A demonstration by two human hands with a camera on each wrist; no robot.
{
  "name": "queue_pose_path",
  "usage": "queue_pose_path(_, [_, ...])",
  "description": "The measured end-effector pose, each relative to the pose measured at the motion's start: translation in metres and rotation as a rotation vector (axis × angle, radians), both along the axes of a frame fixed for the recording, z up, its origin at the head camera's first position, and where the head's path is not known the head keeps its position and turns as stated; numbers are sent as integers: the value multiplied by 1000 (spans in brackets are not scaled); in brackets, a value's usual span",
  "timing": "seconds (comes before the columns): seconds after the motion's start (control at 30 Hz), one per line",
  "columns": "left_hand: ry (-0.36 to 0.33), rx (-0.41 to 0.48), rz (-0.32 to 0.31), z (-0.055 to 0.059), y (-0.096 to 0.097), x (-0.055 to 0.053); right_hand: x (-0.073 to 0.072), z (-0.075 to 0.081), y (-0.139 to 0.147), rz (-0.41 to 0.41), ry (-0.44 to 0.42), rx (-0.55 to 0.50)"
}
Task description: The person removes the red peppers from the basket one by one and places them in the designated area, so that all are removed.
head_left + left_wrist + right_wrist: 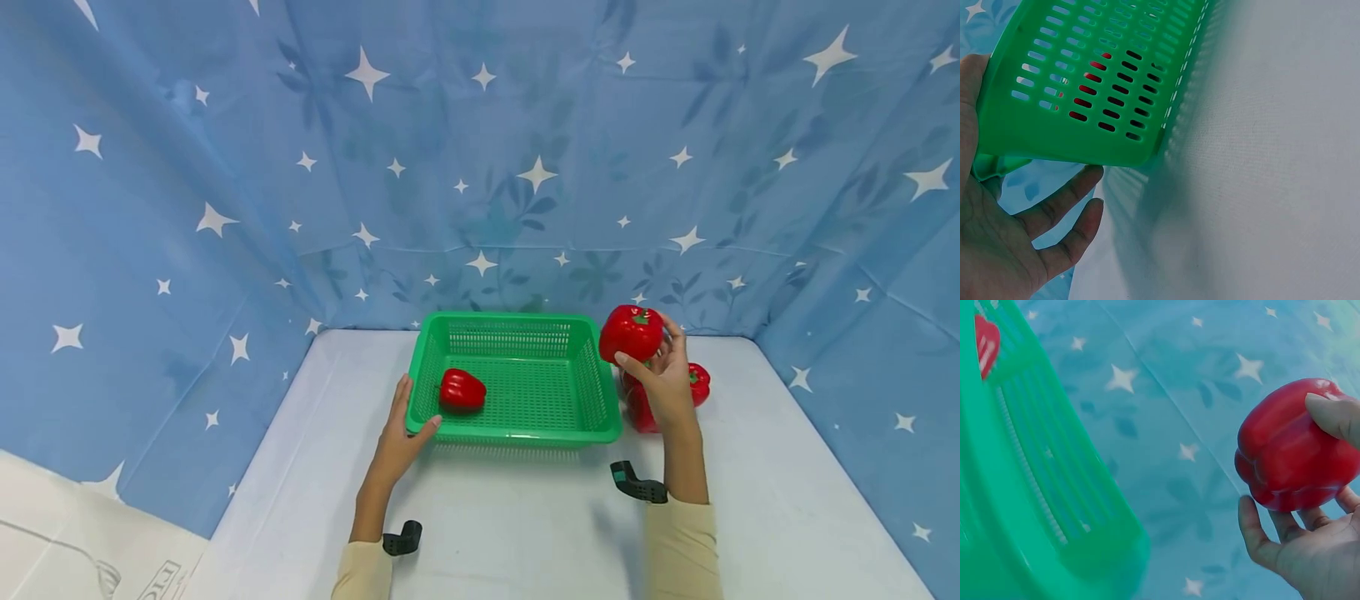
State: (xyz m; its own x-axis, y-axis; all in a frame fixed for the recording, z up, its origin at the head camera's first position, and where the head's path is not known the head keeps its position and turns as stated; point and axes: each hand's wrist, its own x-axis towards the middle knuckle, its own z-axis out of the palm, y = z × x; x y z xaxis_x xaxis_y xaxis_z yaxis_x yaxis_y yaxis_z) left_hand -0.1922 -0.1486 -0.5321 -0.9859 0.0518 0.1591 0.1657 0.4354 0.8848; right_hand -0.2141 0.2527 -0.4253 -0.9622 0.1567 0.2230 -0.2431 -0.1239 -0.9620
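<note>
My right hand (670, 375) holds a red bell pepper (632, 332) up beside the right rim of a green plastic basket (517, 435). In the right wrist view the thumb lies on top of this pepper (1297, 447) and the fingers are beneath it. My left hand (397, 442) is at the basket's front left corner, thumb over the rim and fingers along the outer side wall (1060, 144). Another red bell pepper (462, 392) lies inside the basket, towards its left. More red bell peppers (699, 385) sit on the table, partly hidden behind my right hand and forearm.
The basket stands on a white-covered table (517, 525), near its back edge. A blue curtain (450, 167) with white stars hangs behind and along both sides. A black band-like device (637, 483) is on my right wrist, with a similar one (402, 538) on the left.
</note>
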Motion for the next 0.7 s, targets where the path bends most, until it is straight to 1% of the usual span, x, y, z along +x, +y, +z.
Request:
queue_pose_path(0.07, [2,-5,0,0,0,0,6,0,11,-73,3,9])
queue_pose_path(0.17, [3,-3,6,-1,0,-1,13,-2,27,-173,22,-27])
queue_pose_path(0.27, [8,0,8,-2,0,-1,19,-9,42,-258,44,-63])
queue_pose_path(0.33, [9,2,7,-3,0,-2,23,-15,52,-312,33,-68])
queue_pose_path(0.4, [11,-1,3,-4,-1,-2,26,-22,61,-363,-9,-62])
queue_pose_path(0.5, [14,-2,2,-4,-1,-2,31,-35,72,-414,-105,-14])
queue_pose_path(0.63, [9,-6,4,-4,-1,-2,37,-51,82,-451,-239,88])
queue_pose_path(0.7, [8,-8,5,-3,-1,-2,40,-58,86,-459,-290,121])
